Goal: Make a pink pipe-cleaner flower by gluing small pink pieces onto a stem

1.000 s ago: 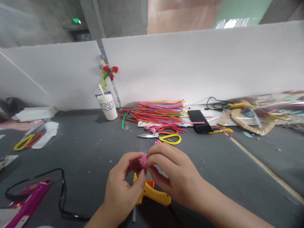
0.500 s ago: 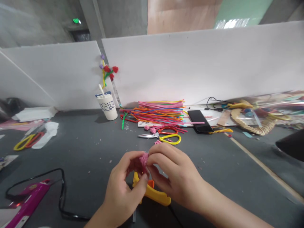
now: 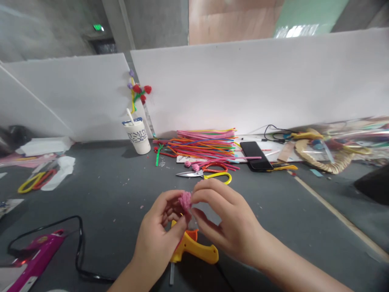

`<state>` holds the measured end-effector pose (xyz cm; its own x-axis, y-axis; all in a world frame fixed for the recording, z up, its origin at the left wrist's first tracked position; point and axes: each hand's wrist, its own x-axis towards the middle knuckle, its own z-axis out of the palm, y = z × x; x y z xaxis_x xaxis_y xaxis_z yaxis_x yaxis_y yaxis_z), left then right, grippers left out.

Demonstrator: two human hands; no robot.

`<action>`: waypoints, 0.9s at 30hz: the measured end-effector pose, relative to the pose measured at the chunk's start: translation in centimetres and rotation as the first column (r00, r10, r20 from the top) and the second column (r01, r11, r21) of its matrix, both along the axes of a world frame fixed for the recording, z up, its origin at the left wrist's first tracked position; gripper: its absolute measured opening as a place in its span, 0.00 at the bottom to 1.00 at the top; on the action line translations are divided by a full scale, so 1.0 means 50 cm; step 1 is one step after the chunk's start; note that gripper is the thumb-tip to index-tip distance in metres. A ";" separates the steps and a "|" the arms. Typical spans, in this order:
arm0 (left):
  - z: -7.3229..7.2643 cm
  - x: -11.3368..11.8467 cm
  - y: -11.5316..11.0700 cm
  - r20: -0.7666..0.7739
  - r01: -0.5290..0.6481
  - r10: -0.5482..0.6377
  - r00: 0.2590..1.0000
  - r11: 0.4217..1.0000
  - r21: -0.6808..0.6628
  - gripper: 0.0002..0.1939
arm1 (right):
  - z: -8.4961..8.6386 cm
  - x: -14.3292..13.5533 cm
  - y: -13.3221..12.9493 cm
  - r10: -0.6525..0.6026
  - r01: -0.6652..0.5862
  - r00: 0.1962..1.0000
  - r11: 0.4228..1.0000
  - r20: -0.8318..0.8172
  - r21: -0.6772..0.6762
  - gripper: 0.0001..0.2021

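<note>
Between the fingertips of my left hand [image 3: 162,229] is a small fuzzy pink pipe-cleaner ball [image 3: 185,200]. My right hand [image 3: 229,217] reaches it from the right, its curled index fingertip at the ball's edge and its thumb just below. Under both hands lies a yellow glue gun [image 3: 197,248] with an orange trigger and a clear glue stick [image 3: 172,274] showing at its end. My left hand partly hides the gun. Beyond my hands, scissors [image 3: 206,174] with one red and one yellow handle lie near two more pink balls [image 3: 195,167].
A bundle of coloured pipe cleaners [image 3: 203,144] lies at the back, between a white patterned cup [image 3: 138,136] and a black phone [image 3: 257,156]. A magenta glue gun [image 3: 42,257] with a black cord [image 3: 80,243] sits at left. White panels [image 3: 258,81] border the table.
My right hand has lifted slightly, with its thumb and index finger wider apart. The pink ball sits slightly higher and shows more. More of the yellow glue gun is visible.
</note>
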<state>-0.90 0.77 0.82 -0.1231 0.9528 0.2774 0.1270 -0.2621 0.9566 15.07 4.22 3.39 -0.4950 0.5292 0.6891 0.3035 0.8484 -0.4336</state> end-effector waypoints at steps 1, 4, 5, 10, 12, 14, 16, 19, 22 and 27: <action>0.000 -0.001 0.000 0.006 -0.007 0.007 1.000 1.000 -0.006 0.14 | 0.001 0.000 -0.001 0.004 -0.005 1.000 0.999 -0.029 -0.033 0.06; 0.000 -0.002 0.000 0.002 -0.016 0.016 1.000 0.999 -0.027 0.14 | 0.001 -0.002 -0.001 -0.033 0.006 0.992 0.975 -0.120 -0.220 0.08; -0.001 -0.002 -0.001 -0.012 -0.014 0.014 1.000 0.999 -0.030 0.14 | 0.000 -0.004 0.000 -0.050 0.002 0.989 0.948 -0.142 -0.317 0.09; -0.011 0.000 -0.004 -0.211 0.004 -0.005 0.978 1.000 -0.005 0.19 | -0.001 -0.007 0.010 -0.035 -0.101 0.984 0.706 -0.177 -0.701 0.06; -0.017 0.000 -0.005 -0.234 -0.008 0.010 0.972 1.000 0.010 0.21 | 0.002 -0.006 0.012 -0.058 -0.089 0.984 0.655 -0.168 -0.751 0.06; -0.022 -0.001 -0.005 -0.224 -0.015 0.018 0.974 1.000 0.016 0.23 | 0.005 -0.005 0.012 -0.081 -0.076 0.983 0.629 -0.163 -0.774 0.09; -0.027 -0.002 -0.004 -0.217 0.000 0.003 0.976 1.000 0.014 0.23 | 0.005 -0.005 0.009 -0.055 -0.092 0.986 0.607 -0.158 -0.789 0.10; -0.029 -0.004 -0.005 -0.216 0.033 -0.031 0.976 0.999 0.002 0.23 | 0.003 -0.007 0.007 -0.003 -0.110 0.991 0.587 -0.137 -0.802 0.11; -0.024 -0.005 -0.008 -0.204 0.055 -0.053 0.978 0.998 0.005 0.23 | 0.003 -0.005 0.010 -0.041 -0.070 0.992 0.612 -0.120 -0.787 0.11; -0.003 -0.023 -0.001 -0.244 -0.085 0.128 0.961 0.980 0.179 0.11 | 0.016 0.007 0.020 -0.118 -0.025 0.983 0.663 -0.138 -0.748 0.07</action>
